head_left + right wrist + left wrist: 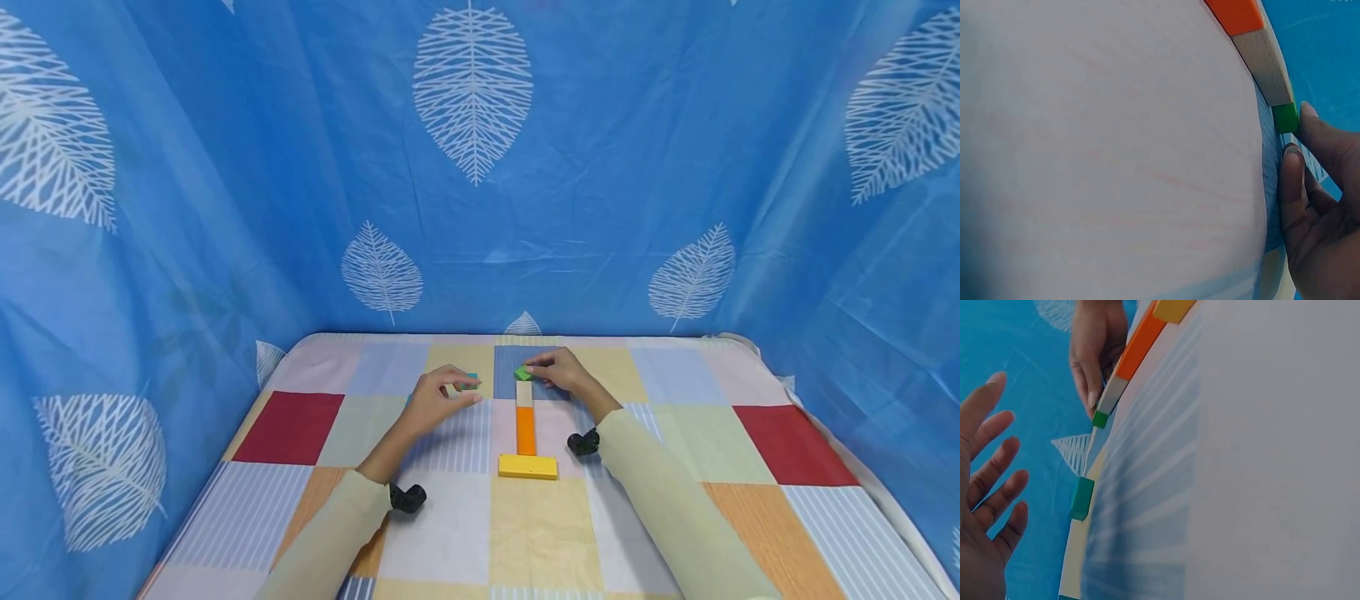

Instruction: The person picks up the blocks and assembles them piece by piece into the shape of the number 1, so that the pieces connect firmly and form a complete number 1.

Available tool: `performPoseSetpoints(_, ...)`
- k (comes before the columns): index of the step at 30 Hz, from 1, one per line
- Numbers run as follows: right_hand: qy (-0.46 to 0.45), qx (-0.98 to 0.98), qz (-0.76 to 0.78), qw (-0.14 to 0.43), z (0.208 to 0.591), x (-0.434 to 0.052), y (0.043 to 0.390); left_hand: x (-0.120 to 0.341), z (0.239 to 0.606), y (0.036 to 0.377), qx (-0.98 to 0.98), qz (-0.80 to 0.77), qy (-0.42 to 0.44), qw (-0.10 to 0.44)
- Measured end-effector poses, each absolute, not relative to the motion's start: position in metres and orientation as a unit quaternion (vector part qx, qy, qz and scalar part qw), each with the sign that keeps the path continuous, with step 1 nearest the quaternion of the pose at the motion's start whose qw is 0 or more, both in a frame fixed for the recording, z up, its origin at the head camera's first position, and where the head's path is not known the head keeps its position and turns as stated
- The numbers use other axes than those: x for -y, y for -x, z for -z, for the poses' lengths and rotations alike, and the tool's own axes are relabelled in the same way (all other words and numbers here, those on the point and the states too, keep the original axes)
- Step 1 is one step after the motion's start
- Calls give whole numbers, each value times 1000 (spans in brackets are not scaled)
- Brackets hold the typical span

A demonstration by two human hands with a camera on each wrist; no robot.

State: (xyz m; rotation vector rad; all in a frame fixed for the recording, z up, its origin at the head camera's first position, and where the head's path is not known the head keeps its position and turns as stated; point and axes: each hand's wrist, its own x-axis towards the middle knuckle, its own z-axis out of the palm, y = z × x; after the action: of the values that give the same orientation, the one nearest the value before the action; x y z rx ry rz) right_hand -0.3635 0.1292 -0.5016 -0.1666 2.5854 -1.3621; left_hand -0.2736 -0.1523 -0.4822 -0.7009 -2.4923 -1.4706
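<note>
In the head view, a line of toy blocks runs away from the person: a yellow block (pixel 527 467) lies crosswise at the near end, then an orange block (pixel 526 432) and a bare-wood block (pixel 524 394). At its far end sits a small green block (pixel 522 374), pinched between thumb and fingers of my right hand (pixel 561 372). The right wrist view shows that green block (pixel 1286 117) against the wood block's end. My left hand (pixel 437 400) hovers with fingers spread and nothing in them. Beyond its fingertips stands a teal block (pixel 1082 499), partly hidden in the head view.
A second teal piece (pixel 408 401) shows only slightly behind the left hand. The blocks lie on a patchwork cloth (pixel 442 533) covering the table. A blue curtain (pixel 600 167) with white leaf prints rises behind and at both sides.
</note>
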Motion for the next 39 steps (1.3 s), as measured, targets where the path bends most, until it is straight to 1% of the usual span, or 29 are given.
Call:
performPoseSetpoints(10, 54, -870, 476, 114, 502, -131, 363, 148, 480, 290, 857, 460, 211, 96)
performPoseSetpoints(15, 49, -871, 476, 110, 501, -131, 363, 144, 477, 299, 865, 455, 198, 79)
performPoseSetpoints(25, 47, -874, 470, 111, 501, -130, 363, 145, 474, 307, 890, 425, 166, 26)
performPoseSetpoints(30, 44, -875, 469, 108, 501, -131, 364, 148, 479, 312, 898, 404, 174, 30)
performPoseSetpoints(39, 50, -872, 474, 110, 504, -131, 365, 149, 490, 320, 913, 374, 160, 26)
